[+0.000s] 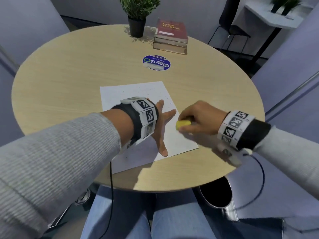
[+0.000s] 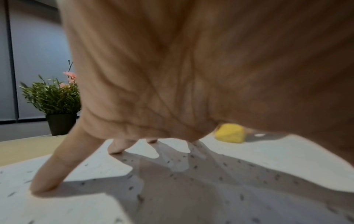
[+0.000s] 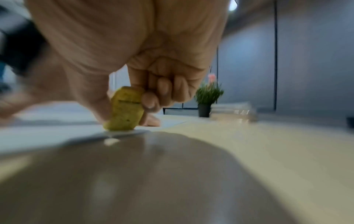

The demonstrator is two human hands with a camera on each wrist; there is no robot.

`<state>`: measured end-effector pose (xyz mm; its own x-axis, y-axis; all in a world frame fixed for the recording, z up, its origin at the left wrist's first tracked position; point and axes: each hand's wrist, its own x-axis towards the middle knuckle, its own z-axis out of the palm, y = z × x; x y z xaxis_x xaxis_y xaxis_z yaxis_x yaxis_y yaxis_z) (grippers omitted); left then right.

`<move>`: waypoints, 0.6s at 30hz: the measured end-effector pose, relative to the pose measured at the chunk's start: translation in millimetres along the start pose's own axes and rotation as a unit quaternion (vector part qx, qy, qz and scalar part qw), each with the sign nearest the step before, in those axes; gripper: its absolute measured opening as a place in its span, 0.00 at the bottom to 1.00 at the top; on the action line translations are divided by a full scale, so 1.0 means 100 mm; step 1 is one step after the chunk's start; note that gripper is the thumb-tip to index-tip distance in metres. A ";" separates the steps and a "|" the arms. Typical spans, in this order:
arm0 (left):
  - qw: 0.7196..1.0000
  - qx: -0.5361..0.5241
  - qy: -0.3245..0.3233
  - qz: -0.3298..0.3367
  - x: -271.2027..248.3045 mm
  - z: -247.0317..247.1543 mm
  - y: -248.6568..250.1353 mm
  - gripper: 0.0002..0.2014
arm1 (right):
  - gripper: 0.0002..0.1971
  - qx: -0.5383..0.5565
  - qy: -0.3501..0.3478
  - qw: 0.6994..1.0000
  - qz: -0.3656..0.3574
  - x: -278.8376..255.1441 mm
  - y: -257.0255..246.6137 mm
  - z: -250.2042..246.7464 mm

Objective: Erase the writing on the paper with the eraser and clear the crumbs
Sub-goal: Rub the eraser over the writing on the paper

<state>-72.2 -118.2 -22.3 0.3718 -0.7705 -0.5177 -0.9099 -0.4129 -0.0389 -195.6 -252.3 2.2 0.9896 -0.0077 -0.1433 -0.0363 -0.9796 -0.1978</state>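
Left hand (image 1: 161,125) flat, fingers (image 2: 57,163) splayed; right hand (image 1: 198,118) curled in pinching grip.

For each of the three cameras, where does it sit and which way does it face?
Head: above, looking down at the table, paper and both hands, left, right; sleeves and knees show.
Left wrist: under the palm, facing spread fingers on the crumbs.
Right wrist: low, facing fingers pinching the eraser.
All share the eraser; also the plant.
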 end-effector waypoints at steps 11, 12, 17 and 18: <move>1.000 0.001 0.019 -0.004 0.05 0.02 0.05 0.73 | 0.18 -0.020 0.012 1.000 0.011 0.02 0.06 -0.01; 1.000 0.013 0.022 0.001 0.03 0.02 0.06 0.73 | 0.17 -0.027 0.016 0.999 0.009 0.03 0.06 -0.01; 0.999 -0.043 -0.003 0.010 0.01 0.06 0.00 0.80 | 0.18 -0.006 -0.045 0.997 -0.066 -0.24 -0.27 0.10; 0.999 -0.046 -0.009 0.012 0.00 0.04 -0.01 0.79 | 0.17 0.013 -0.039 0.997 -0.063 -0.27 -0.27 0.12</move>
<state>-71.9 -116.0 -25.7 0.3453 -0.7729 -0.5323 -0.8979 -0.4372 0.0523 -222.9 -223.3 -0.2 0.9730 0.1318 -0.1897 0.0831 -0.9660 -0.2447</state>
